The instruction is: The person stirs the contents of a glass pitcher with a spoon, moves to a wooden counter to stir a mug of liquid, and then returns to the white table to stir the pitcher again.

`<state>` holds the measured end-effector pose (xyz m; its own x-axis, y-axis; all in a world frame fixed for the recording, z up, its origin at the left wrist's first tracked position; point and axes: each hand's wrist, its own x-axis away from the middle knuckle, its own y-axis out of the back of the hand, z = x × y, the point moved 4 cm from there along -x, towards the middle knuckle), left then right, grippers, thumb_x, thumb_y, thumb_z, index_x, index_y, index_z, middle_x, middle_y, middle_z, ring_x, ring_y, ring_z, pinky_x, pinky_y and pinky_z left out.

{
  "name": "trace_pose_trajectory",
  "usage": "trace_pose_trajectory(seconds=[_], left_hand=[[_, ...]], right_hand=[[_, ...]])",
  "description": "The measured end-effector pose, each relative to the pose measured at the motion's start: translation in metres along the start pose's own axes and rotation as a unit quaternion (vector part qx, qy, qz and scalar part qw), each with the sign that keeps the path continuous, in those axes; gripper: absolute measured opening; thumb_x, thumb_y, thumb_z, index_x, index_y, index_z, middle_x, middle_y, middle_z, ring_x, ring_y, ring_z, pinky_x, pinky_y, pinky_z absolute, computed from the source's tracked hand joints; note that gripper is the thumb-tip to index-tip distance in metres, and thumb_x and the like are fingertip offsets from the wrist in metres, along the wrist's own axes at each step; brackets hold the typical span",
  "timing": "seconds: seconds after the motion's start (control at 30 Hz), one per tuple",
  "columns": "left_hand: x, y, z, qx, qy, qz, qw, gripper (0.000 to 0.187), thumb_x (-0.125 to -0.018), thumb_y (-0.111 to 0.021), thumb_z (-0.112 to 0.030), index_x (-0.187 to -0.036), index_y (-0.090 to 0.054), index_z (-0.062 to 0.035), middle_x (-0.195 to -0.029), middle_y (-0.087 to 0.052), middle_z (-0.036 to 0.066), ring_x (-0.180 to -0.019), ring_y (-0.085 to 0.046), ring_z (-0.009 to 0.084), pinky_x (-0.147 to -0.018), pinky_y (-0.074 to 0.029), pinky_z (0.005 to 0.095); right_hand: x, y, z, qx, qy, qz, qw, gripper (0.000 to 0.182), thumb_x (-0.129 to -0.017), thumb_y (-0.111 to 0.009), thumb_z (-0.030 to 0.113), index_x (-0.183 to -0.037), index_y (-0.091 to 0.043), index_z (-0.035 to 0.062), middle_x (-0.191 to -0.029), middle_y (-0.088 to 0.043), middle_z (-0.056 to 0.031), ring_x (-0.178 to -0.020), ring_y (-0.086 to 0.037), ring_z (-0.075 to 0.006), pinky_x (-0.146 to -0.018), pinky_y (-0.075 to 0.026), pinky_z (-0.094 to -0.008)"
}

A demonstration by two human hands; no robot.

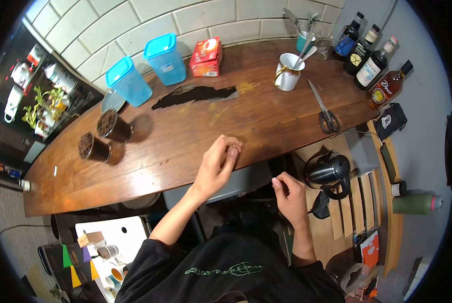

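My left hand hovers over the front edge of the wooden counter, fingers curled together and pinched; whether anything small is held, I cannot tell. My right hand is lower, below the counter edge, fingers curled near a dark opening beside a black electric kettle. Two dark glass jars stand at the counter's left, filled with dark grounds. A white mug with a spoon stands at the back right, and scissors lie close to it.
Two blue-lidded containers and a red box line the tiled wall. Several bottles crowd the right corner. A dark torn scrap lies mid-counter. A green flask lies on the slatted shelf at right.
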<state>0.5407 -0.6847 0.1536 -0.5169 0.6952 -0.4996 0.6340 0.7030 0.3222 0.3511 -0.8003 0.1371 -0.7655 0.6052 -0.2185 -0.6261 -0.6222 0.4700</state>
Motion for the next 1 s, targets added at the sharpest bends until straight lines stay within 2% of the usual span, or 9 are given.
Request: trace_pose_trajectory(seconds=[0.03, 0.13, 0.2, 0.3, 0.47, 0.53, 0.63, 0.77, 1.0], left_hand=[[-0.013, -0.001, -0.002, -0.016, 0.028, 0.027, 0.999, 0.010, -0.097, -0.057, 0.000, -0.107, -0.059, 0.0020, -0.095, -0.061, 0.011, -0.082, -0.059, 0.0211, -0.079, -0.049, 0.0317], [-0.050, -0.011, 0.000, -0.039, 0.040, 0.036, 0.998, 0.015, -0.097, -0.063, -0.005, -0.111, -0.059, -0.0002, -0.097, -0.058, 0.010, -0.080, -0.058, 0.0214, -0.075, -0.049, 0.0326], [-0.072, -0.023, 0.010, -0.042, 0.062, 0.054, 0.996, 0.027, -0.098, -0.064, -0.009, -0.122, -0.055, -0.0007, -0.108, -0.056, 0.012, -0.081, -0.057, 0.0201, -0.077, -0.050, 0.0325], [-0.106, -0.047, 0.030, -0.022, 0.105, 0.036, 0.994, 0.043, -0.103, -0.058, -0.017, -0.141, -0.043, -0.0025, -0.125, -0.049, 0.014, -0.083, -0.059, 0.0190, -0.079, -0.052, 0.0322], [-0.156, -0.095, 0.084, 0.055, 0.157, 0.033, 0.986, 0.038, -0.109, -0.048, -0.020, -0.142, -0.042, -0.0019, -0.134, -0.049, 0.011, -0.081, -0.063, 0.0132, -0.076, -0.053, 0.0278], [-0.171, -0.108, 0.101, 0.140, 0.181, 0.019, 0.973, 0.036, -0.109, -0.049, -0.022, -0.137, -0.046, -0.0012, -0.115, -0.059, 0.011, -0.074, -0.061, 0.0121, -0.073, -0.051, 0.0270], [-0.178, -0.119, 0.115, 0.217, 0.162, 0.031, 0.962, 0.031, -0.109, -0.047, -0.022, -0.131, -0.051, -0.0004, -0.103, -0.063, 0.007, -0.073, -0.058, 0.0102, -0.071, -0.050, 0.0251], [-0.175, -0.117, 0.116, 0.168, 0.144, 0.050, 0.974, 0.026, -0.110, -0.046, -0.022, -0.121, -0.055, -0.0001, -0.094, -0.061, 0.004, -0.074, -0.054, 0.0092, -0.072, -0.048, 0.0250], [-0.174, -0.115, 0.119, 0.129, 0.154, 0.067, 0.977, 0.029, -0.110, -0.047, -0.026, -0.117, -0.056, 0.0008, -0.089, -0.055, 0.002, -0.077, -0.051, 0.0097, -0.077, -0.046, 0.0250]], right_hand=[[-0.006, 0.001, -0.002, -0.010, 0.000, -0.007, 1.000, 0.020, -0.099, -0.063, 0.012, -0.085, -0.056, -0.0013, -0.066, -0.052, -0.0126, -0.053, -0.046, -0.0178, -0.051, -0.038, -0.0314], [-0.035, 0.013, -0.004, -0.024, 0.014, -0.024, 0.999, 0.020, -0.099, -0.063, 0.012, -0.085, -0.057, -0.0009, -0.066, -0.052, -0.0107, -0.054, -0.046, -0.0160, -0.051, -0.037, -0.0306], [-0.058, 0.028, -0.012, -0.033, 0.022, -0.045, 0.998, 0.020, -0.100, -0.062, 0.014, -0.086, -0.058, -0.0003, -0.067, -0.053, -0.0064, -0.058, -0.047, -0.0115, -0.053, -0.037, -0.0286], [-0.101, 0.059, -0.033, -0.088, 0.035, -0.146, 0.985, 0.021, -0.101, -0.061, 0.016, -0.087, -0.058, 0.0002, -0.071, -0.058, -0.0027, -0.064, -0.050, -0.0076, -0.055, -0.037, -0.0262], [-0.181, 0.097, -0.066, -0.242, -0.012, -0.220, 0.945, 0.018, -0.105, -0.055, 0.017, -0.095, -0.059, 0.0016, -0.081, -0.052, 0.0039, -0.068, -0.044, -0.0045, -0.060, -0.037, -0.0216], [-0.208, 0.103, -0.070, -0.284, -0.016, -0.233, 0.930, 0.018, -0.106, -0.054, 0.017, -0.100, -0.060, 0.0013, -0.083, -0.051, 0.0045, -0.071, -0.043, -0.0039, -0.062, -0.036, -0.0208], [-0.240, 0.103, -0.079, -0.244, -0.007, -0.167, 0.955, 0.024, -0.105, -0.058, 0.020, -0.120, -0.061, 0.0012, -0.094, -0.051, 0.0014, -0.084, -0.048, -0.0068, -0.072, -0.042, -0.0212], [-0.267, 0.107, -0.074, -0.239, -0.020, -0.128, 0.962, 0.033, -0.103, -0.061, 0.022, -0.129, -0.060, 0.0005, -0.104, -0.053, -0.0031, -0.089, -0.051, -0.0093, -0.075, -0.047, -0.0240], [-0.301, 0.096, -0.075, -0.221, 0.040, -0.100, 0.969, 0.035, -0.100, -0.066, 0.023, -0.127, -0.061, 0.0015, -0.107, -0.053, -0.0034, -0.086, -0.051, -0.0078, -0.071, -0.044, -0.0236]])
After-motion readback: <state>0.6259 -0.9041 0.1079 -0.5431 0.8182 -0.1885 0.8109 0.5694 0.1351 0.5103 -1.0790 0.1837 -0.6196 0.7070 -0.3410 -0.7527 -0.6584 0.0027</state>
